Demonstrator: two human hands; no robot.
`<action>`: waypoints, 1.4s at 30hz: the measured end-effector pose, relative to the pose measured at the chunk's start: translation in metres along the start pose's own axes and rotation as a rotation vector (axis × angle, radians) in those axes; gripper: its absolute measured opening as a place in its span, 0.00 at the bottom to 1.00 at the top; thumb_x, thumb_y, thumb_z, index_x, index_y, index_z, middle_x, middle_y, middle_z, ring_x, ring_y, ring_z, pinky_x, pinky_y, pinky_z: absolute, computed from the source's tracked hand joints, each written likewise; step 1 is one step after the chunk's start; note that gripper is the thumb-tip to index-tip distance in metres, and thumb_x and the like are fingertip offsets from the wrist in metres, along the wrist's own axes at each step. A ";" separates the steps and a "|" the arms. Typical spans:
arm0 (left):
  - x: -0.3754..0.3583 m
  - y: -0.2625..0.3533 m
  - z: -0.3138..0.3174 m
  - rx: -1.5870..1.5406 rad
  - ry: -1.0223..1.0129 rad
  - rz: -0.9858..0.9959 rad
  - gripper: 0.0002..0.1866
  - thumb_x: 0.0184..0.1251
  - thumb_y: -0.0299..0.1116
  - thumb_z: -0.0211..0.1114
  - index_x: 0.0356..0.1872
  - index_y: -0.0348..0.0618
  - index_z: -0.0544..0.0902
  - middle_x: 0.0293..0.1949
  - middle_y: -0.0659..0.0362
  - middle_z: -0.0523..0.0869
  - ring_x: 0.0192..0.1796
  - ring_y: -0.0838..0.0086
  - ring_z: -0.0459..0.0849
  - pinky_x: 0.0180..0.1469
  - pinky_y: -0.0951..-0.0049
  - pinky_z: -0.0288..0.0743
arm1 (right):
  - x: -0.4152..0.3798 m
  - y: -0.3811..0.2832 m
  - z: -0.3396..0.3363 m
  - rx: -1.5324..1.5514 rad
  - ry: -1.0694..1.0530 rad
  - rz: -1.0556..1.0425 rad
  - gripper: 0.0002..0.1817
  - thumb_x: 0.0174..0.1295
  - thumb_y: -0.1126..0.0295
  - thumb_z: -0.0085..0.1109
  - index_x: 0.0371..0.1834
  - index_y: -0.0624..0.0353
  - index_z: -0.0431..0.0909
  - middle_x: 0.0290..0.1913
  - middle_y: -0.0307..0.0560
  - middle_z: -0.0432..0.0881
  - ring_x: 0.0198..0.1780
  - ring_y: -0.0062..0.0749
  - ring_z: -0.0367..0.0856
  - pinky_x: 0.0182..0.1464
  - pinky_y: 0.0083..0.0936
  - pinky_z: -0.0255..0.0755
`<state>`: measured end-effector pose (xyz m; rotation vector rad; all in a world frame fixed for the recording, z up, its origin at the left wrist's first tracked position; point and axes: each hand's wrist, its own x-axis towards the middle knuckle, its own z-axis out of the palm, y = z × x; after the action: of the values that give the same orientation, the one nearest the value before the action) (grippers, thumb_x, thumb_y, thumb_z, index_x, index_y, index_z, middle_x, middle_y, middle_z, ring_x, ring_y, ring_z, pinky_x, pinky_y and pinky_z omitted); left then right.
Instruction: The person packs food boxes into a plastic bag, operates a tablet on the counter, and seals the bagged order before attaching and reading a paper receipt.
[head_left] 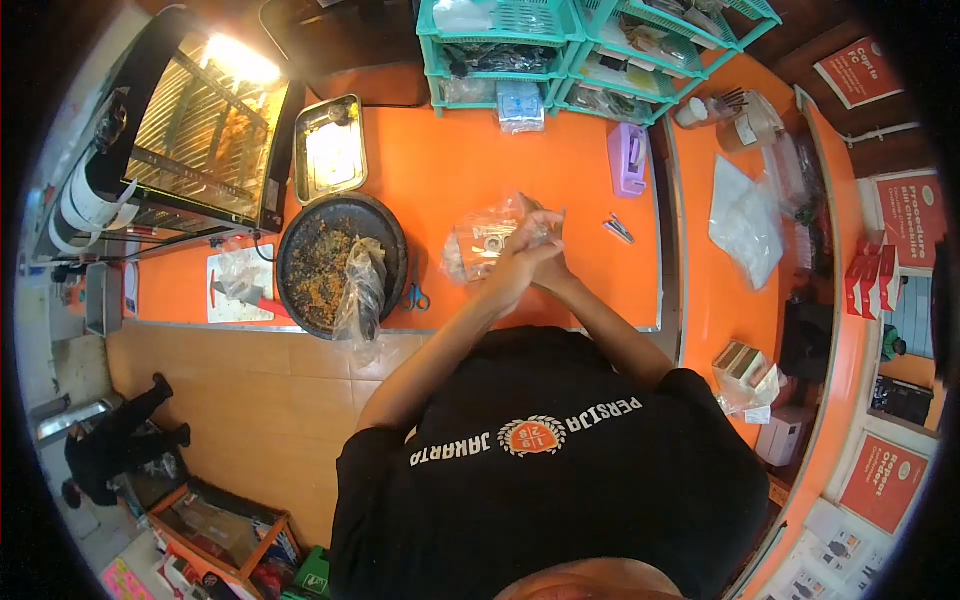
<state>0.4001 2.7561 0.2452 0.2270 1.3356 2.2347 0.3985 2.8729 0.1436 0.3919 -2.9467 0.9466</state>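
Clear plastic bag (465, 262) lay by both hands (530, 250), their grip unclear; shirt (570, 490) read "PERSIJA JAKARTA", sign (882, 484) "Repeat Order"; black mortar (398, 240) held orange-brown crumbs (318, 262).

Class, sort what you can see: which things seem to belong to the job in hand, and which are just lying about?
Seem to belong:
- Both hands, close together
- Clear plastic on the counter beside them

Apparently lying about, with no hand on them:
- Purple tape dispenser
- Blue-handled scissors
- Red-handled knife
- Metal tray
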 end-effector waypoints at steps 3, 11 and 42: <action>0.002 -0.005 0.005 -0.023 0.007 0.017 0.15 0.73 0.27 0.62 0.58 0.43 0.78 0.48 0.61 0.79 0.54 0.77 0.77 0.63 0.71 0.69 | -0.007 0.006 0.002 -0.121 0.034 0.011 0.66 0.48 0.39 0.79 0.84 0.61 0.50 0.85 0.62 0.49 0.87 0.59 0.37 0.82 0.65 0.30; 0.021 -0.003 -0.014 -0.346 0.176 0.114 0.16 0.72 0.28 0.61 0.59 0.41 0.77 0.52 0.59 0.74 0.59 0.74 0.72 0.69 0.71 0.62 | -0.010 -0.008 -0.013 0.401 0.077 -0.136 0.63 0.52 0.40 0.75 0.83 0.64 0.52 0.83 0.62 0.54 0.86 0.60 0.41 0.80 0.71 0.26; -0.019 0.066 -0.049 1.126 -0.014 -0.058 0.26 0.70 0.39 0.71 0.63 0.39 0.74 0.59 0.47 0.83 0.61 0.51 0.83 0.60 0.54 0.79 | 0.041 0.011 0.023 0.428 0.114 -0.386 0.21 0.73 0.56 0.57 0.62 0.55 0.83 0.53 0.43 0.90 0.70 0.43 0.79 0.85 0.57 0.46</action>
<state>0.3741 2.6839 0.2801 0.5648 2.3963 1.1918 0.3570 2.8588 0.1223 0.8455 -2.4182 1.4669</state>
